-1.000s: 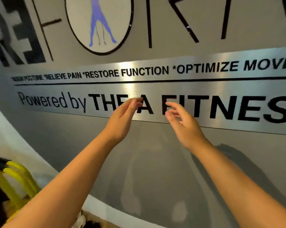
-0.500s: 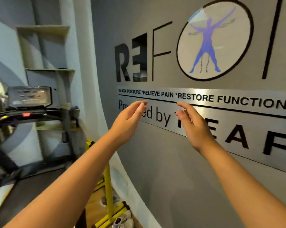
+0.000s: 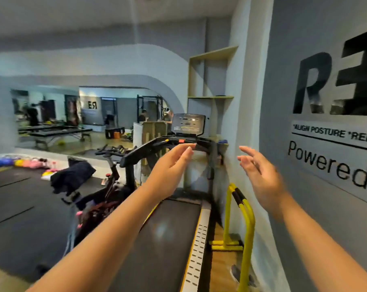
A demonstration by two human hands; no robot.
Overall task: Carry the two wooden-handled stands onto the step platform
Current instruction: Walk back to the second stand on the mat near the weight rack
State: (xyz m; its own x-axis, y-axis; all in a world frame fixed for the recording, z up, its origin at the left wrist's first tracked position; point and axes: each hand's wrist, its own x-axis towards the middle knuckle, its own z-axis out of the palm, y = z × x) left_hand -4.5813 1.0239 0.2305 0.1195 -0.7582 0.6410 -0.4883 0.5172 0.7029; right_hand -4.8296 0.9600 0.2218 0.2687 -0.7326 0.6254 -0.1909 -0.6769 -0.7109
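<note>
My left hand (image 3: 171,165) and my right hand (image 3: 260,175) are both stretched out in front of me at chest height, palms facing each other, fingers apart, holding nothing. No wooden-handled stand and no step platform shows in this view. Below my right hand, yellow metal bars with black grips (image 3: 242,209) stand on the floor between the treadmill and the wall.
A black treadmill (image 3: 163,239) runs straight ahead under my arms, its console (image 3: 187,124) at the far end. An exercise bike with dark cloth (image 3: 73,178) stands to its left. The grey lettered wall (image 3: 325,123) is close on the right. Black floor mats (image 3: 16,207) lie left before a wall mirror (image 3: 73,116).
The view has swung left, from the lettered wall to the treadmill and gym floor. Both hands stay raised and open in the same pose.
</note>
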